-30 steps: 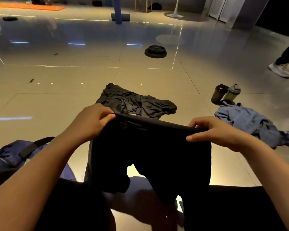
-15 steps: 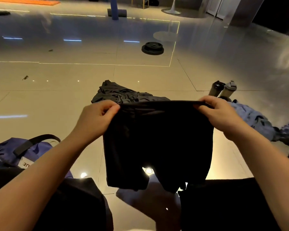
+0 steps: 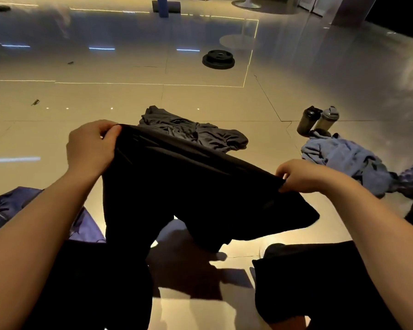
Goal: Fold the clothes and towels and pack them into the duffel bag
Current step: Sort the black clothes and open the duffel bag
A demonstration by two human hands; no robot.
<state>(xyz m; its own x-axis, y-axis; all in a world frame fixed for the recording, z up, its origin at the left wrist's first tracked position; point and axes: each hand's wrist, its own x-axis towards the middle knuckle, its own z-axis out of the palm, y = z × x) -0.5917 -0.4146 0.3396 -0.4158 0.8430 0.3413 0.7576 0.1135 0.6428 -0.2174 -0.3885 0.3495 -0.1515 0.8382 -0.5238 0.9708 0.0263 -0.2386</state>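
I hold a pair of black shorts (image 3: 188, 186) in the air over the shiny floor. My left hand (image 3: 91, 146) pinches one end of the waistband, raised higher. My right hand (image 3: 301, 176) pinches the other end, lower, so the waistband slopes down to the right and the legs hang below. A crumpled dark grey garment (image 3: 196, 132) lies on the floor just beyond. A blue towel (image 3: 343, 158) lies heaped at the right. The blue duffel bag (image 3: 7, 208) sits at the left, partly hidden by my left forearm.
Two shaker bottles (image 3: 318, 120) stand behind the blue towel. A black weight plate (image 3: 218, 58) lies farther out on the floor. A blue foam roller (image 3: 165, 5) and a white table base (image 3: 248, 3) stand at the far end. My dark-clad knees fill the bottom corners.
The waistband was level and high half a second ago; now my right hand has dropped and my left stays up, tilting the shorts. The legs swing out toward the right.
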